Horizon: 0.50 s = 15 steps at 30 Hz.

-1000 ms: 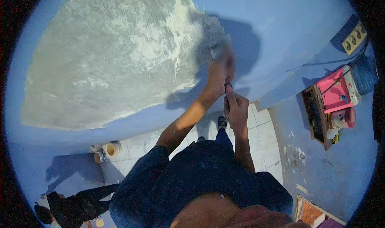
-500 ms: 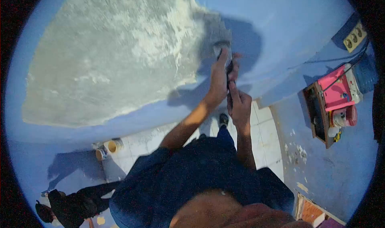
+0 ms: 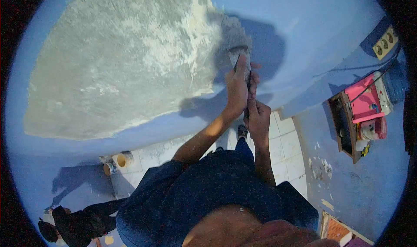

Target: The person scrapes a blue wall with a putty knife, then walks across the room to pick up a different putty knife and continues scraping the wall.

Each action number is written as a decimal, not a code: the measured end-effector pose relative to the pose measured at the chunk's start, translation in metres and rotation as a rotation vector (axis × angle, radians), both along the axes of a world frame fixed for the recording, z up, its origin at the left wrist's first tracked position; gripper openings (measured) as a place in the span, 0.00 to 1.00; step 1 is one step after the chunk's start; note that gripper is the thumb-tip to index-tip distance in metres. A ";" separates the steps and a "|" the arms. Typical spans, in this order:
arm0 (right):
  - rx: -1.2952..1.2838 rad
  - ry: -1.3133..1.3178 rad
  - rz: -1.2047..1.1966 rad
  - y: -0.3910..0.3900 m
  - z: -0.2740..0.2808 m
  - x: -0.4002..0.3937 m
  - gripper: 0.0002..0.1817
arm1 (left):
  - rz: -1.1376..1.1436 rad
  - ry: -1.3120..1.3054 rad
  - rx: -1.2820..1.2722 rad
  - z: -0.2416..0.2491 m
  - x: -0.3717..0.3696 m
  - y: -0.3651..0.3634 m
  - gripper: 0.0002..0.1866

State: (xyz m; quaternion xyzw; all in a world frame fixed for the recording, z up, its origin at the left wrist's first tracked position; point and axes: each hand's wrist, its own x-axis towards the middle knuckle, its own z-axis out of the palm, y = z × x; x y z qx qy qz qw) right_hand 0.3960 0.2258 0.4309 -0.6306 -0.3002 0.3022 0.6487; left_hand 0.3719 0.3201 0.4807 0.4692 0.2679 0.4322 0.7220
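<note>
Scraper [image 3: 236,52] is sitting farther right than a second ago, by the right edge of the patch [image 3: 117,64]; your left grip [image 3: 236,90] and right grip [image 3: 259,116] are holding it. Uneven pressure would be risking gouges.

Wall blocks the way ahead, room at the sides

My left hand [image 3: 236,90] and right hand [image 3: 259,122] crowd together on the scraper [image 3: 239,51], with hardly a gap between them. Past its blade, the wall [image 3: 312,25] stops me. Leftward I could sweep along the grey patch [image 3: 108,69]; rightward the blue surface gives passage until the socket strip [image 3: 384,44] and, lower, the shelf [image 3: 352,136] with its pink item [image 3: 364,96] and bucket [image 3: 372,129]. Down left, well apart from my hands, two tubs [image 3: 124,159] and another person [image 3: 78,225] take up room.
</note>
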 end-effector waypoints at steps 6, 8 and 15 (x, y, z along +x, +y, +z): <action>-0.011 -0.077 -0.024 0.001 0.040 0.008 0.26 | 0.006 -0.035 0.002 0.019 0.002 -0.006 0.30; -0.090 -0.017 -0.020 0.002 0.020 0.002 0.31 | 0.012 -0.012 0.036 0.016 0.005 0.005 0.30; -0.026 0.112 0.000 0.000 0.021 0.002 0.26 | -0.015 -0.070 -0.065 0.016 0.002 -0.001 0.29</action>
